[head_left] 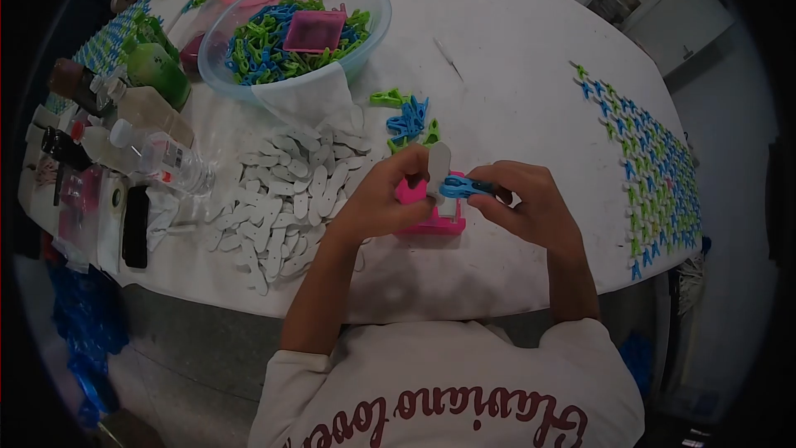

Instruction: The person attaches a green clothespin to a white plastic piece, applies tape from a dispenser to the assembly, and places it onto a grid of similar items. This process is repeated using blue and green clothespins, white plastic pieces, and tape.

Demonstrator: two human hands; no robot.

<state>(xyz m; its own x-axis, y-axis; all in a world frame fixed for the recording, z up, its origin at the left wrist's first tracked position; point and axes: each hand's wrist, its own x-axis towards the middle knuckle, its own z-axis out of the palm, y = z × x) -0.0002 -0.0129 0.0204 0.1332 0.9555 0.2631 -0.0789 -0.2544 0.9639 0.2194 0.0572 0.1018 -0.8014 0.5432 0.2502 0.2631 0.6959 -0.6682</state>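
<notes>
Between the thumb and fingers of my left hand is a pale grey sole-shaped piece, held upright. My right hand is closed on a blue clothespin, whose jaw end meets the face of the grey piece. Just below both hands sits a bright pink box on the table, partly hidden by my left hand. A small group of blue clothespins and green clothespins lies beyond my hands. Left of my left forearm spreads a heap of similar grey pieces.
A translucent blue basin of green and blue clothespins stands far left, with a magenta tray inside. Bottles crowd the left edge. Rows of clothespins line the right side. A thin pointed tool lies on the white-covered table.
</notes>
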